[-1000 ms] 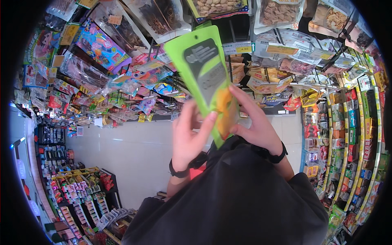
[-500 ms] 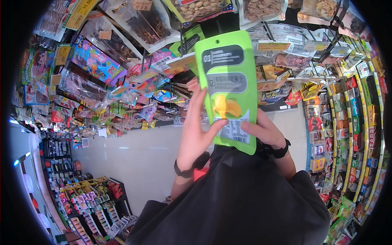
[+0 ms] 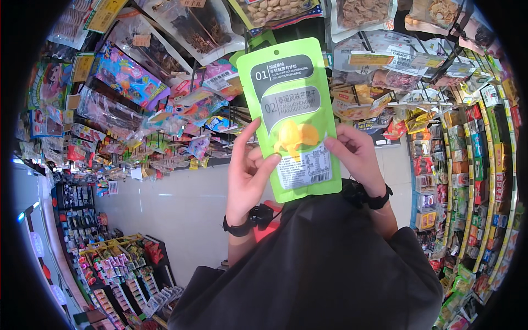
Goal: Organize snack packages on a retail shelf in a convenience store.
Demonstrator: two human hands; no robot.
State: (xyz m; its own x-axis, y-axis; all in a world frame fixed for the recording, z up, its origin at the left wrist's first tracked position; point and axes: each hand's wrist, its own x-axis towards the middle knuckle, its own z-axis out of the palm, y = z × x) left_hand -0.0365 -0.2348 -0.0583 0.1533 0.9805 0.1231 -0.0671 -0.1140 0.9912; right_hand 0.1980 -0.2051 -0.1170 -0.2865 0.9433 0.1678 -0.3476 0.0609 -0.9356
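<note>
A flat bright-green pouch of dried mango (image 3: pixel 294 165) is held up in front of me between both hands. Grey label panels cover its upper part; below them are a picture of yellow mango and a white printed block with a barcode. My left hand (image 3: pixel 247 170) grips the pouch's left edge, thumb on the front and the other fingers behind or along the side. On the opposite edge my right hand (image 3: pixel 357 157) pinches it, its thumb over the front near the barcode block. The fingers behind the pouch are partly hidden. A black band circles each wrist.
Racks of hanging snack bags (image 3: pixel 132 82) stretch across the far side, with yellow price tags (image 3: pixel 371 59) on the hooks. Tall shelves of packets (image 3: pixel 456 181) stand at the right. A low display stand (image 3: pixel 118 264) is at the lower left, on the pale tiled floor (image 3: pixel 165 214).
The pouch has shifted left and turned flatter toward me, so its front shows more fully. My left hand has moved slightly left, and my right hand now holds higher on the edge.
</note>
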